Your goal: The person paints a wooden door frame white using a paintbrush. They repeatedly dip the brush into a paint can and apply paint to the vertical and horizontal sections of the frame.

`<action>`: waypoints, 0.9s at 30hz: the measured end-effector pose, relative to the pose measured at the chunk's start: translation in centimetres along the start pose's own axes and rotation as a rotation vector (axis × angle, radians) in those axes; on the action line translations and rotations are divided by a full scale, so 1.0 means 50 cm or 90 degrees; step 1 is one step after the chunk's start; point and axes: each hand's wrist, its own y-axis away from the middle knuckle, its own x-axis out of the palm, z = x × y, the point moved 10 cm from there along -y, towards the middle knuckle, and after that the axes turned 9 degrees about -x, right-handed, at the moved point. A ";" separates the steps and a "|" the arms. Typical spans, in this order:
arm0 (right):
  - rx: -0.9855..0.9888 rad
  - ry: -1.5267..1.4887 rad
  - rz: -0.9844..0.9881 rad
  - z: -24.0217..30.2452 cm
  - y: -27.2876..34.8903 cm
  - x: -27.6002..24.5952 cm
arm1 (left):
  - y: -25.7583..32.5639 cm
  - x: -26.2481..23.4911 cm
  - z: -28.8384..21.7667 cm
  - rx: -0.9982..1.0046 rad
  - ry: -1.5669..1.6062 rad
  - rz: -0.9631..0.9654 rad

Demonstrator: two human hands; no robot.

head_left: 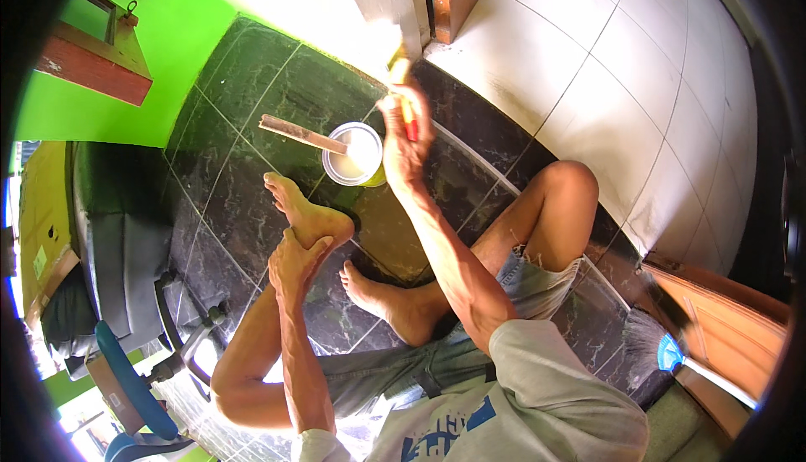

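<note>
My right hand (405, 147) is closed round the yellow and red handle of a paintbrush (409, 114). It is slightly blurred, and glare hides the brush's tip, which points toward the foot of the pale door frame (382, 0). Just left of that hand, an open paint can (375, 175) with whitish paint stands on the dark tiles. A flat wooden stick (298, 133) leans in the can, its end over the left rim. Lower down, my left hand (291, 269) wraps round my left ankle (323, 231).
Black marbled tiles (239, 101) lie around my bare feet, with white tiles (588, 59) at the right. A broom (651, 349) rests beside an orange-brown wooden panel (722, 311) at lower right. An office chair (138, 378) stands at lower left. A wooden window frame (101, 63) juts from the green wall (185, 42).
</note>
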 end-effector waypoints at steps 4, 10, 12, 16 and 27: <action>0.002 -0.047 0.008 0.009 0.006 0.019 | -0.002 0.003 0.006 -0.004 0.002 0.005; -0.003 -0.020 0.062 0.001 -0.002 0.024 | -0.008 0.011 0.011 -0.016 -0.017 0.021; -0.051 -0.004 0.004 0.014 -0.013 -0.005 | 0.000 0.002 0.002 -0.026 -0.005 0.028; -0.002 -0.005 0.078 0.006 -0.007 0.024 | -0.002 0.006 0.003 -0.011 0.004 0.002; 0.179 0.055 0.005 -0.032 -0.152 -0.061 | 0.001 0.001 0.008 -0.004 0.025 0.021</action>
